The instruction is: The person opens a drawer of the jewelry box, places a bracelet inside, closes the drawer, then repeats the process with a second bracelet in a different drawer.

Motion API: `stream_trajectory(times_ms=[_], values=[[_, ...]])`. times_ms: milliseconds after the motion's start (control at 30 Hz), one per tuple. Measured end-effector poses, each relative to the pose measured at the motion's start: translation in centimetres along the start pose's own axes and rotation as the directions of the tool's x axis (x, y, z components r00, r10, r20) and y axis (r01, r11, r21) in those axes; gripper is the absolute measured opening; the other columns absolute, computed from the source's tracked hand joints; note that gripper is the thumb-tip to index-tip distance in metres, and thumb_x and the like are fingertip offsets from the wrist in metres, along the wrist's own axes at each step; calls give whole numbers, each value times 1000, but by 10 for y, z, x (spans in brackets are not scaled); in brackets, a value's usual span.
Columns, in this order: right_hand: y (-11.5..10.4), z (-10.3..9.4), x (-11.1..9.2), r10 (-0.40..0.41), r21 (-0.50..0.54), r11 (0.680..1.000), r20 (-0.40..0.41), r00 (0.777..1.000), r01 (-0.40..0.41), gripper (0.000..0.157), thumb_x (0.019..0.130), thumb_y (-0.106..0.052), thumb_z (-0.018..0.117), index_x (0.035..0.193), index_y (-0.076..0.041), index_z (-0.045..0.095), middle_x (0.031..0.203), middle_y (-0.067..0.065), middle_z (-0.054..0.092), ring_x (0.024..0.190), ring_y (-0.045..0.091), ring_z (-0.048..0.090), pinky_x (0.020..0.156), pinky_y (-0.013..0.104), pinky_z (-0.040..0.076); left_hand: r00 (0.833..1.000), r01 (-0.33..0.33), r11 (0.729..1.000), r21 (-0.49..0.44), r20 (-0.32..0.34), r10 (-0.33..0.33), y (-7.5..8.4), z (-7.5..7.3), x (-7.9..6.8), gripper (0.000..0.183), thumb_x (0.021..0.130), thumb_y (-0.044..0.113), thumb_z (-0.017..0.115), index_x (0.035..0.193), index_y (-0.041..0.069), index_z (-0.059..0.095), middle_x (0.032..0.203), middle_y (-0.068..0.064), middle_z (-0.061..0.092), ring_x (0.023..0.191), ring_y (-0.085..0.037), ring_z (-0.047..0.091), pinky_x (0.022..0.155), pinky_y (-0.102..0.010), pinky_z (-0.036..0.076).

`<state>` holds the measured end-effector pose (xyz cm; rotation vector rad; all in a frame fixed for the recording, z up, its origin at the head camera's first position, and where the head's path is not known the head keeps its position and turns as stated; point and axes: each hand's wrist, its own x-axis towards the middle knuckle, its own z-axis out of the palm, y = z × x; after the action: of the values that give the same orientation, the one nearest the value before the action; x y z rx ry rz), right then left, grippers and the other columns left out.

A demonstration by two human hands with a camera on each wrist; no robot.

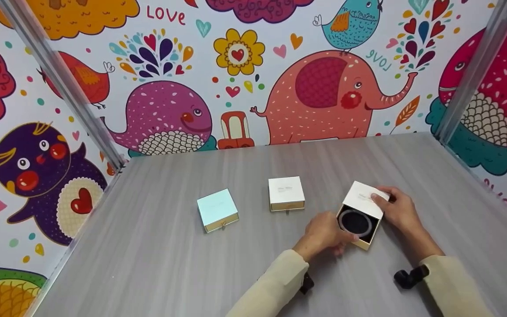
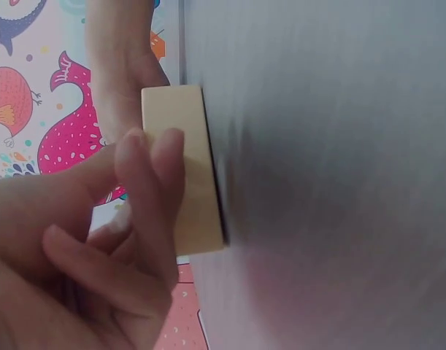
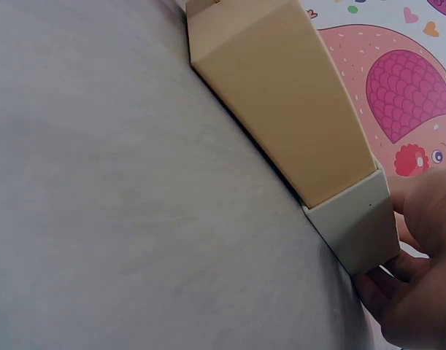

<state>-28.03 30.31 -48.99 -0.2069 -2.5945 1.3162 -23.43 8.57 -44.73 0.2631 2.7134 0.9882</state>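
A white slide-out box (image 1: 365,196) lies at the right of the table, its cream drawer (image 2: 186,168) pulled partway out toward the person. Inside the drawer, a dark grey ring-shaped bracelet (image 1: 355,222) lies on black lining. My left hand (image 1: 326,233) pinches the drawer's front end, the thumb over its edge. My right hand (image 1: 398,209) grips the white sleeve from its far right side, with the thumb on top. In the right wrist view, the drawer's long side (image 3: 288,102) sticks out of the sleeve (image 3: 361,222).
To the left stand another white box (image 1: 286,189) with gold sides and a light blue box (image 1: 217,206), both shut. Behind the grey table (image 1: 156,246) rises a wall with cartoon animals (image 1: 319,101). Metal posts (image 1: 66,83) frame the corners.
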Motion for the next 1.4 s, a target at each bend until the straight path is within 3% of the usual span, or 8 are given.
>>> stream_trajectory(times_ms=[233, 467, 633, 867, 967, 1167, 1400], values=[[0, -1, 0, 3, -22, 1000, 19, 1000, -2, 49, 97, -30, 66, 132, 4, 59, 95, 12, 62, 75, 3, 47, 68, 19, 39, 999, 3, 991, 133, -51, 4, -2, 2, 0, 31, 67, 33, 94, 67, 13, 69, 50, -1, 68, 44, -7, 61, 53, -21, 44], [1, -1, 1, -3, -11, 1000, 6, 1000, 3, 46, 97, -27, 65, 130, 5, 60, 104, 20, 65, 78, 3, 49, 69, 16, 40, 998, 34, 995, 90, -59, -29, 0, 5, 1, 30, 67, 28, 94, 67, 11, 70, 50, -2, 67, 44, -8, 62, 54, -21, 46], [1, 0, 0, -4, -8, 1000, 3, 1000, 4, 46, 97, -27, 65, 130, 4, 60, 103, 18, 65, 78, 3, 48, 68, 16, 40, 997, 44, 998, 36, -63, -42, 0, 8, 2, 26, 68, 21, 92, 66, 9, 69, 50, -4, 67, 44, -9, 64, 57, -20, 49], [1, 0, 1, -9, 5, 1000, -6, 1000, 10, 44, 96, -26, 66, 128, 4, 62, 103, 16, 66, 78, 2, 49, 69, 15, 41, 997, 31, 999, 32, -68, -29, -2, 9, 2, 23, 69, 19, 90, 67, 7, 71, 52, -5, 68, 46, -8, 64, 58, -20, 49], [1, 0, 1, -11, 3, 1000, -10, 1000, 11, 43, 96, -26, 66, 127, 4, 62, 100, 13, 66, 78, 3, 49, 68, 15, 41, 998, 18, 1000, 6, -65, -17, -2, 8, 1, 20, 70, 16, 89, 66, 7, 71, 53, -5, 68, 45, -7, 63, 56, -18, 47], [1, -1, 0, 5, -9, 1000, 14, 1000, -5, 47, 98, -30, 64, 131, 3, 60, 105, 16, 64, 82, 9, 51, 70, 17, 41, 999, 42, 986, -159, -5, -43, -4, 8, 0, 21, 74, 4, 81, 59, 7, 67, 52, -9, 68, 40, -10, 63, 42, -15, 41], [1, 0, 0, 6, -23, 1000, 17, 1000, -5, 47, 98, -31, 63, 132, 2, 60, 107, 18, 63, 87, 15, 51, 72, 17, 40, 998, 54, 961, -271, 26, -49, -3, 9, 0, 24, 78, 0, 75, 56, 3, 67, 47, -8, 65, 33, -5, 50, 35, -14, 36]])
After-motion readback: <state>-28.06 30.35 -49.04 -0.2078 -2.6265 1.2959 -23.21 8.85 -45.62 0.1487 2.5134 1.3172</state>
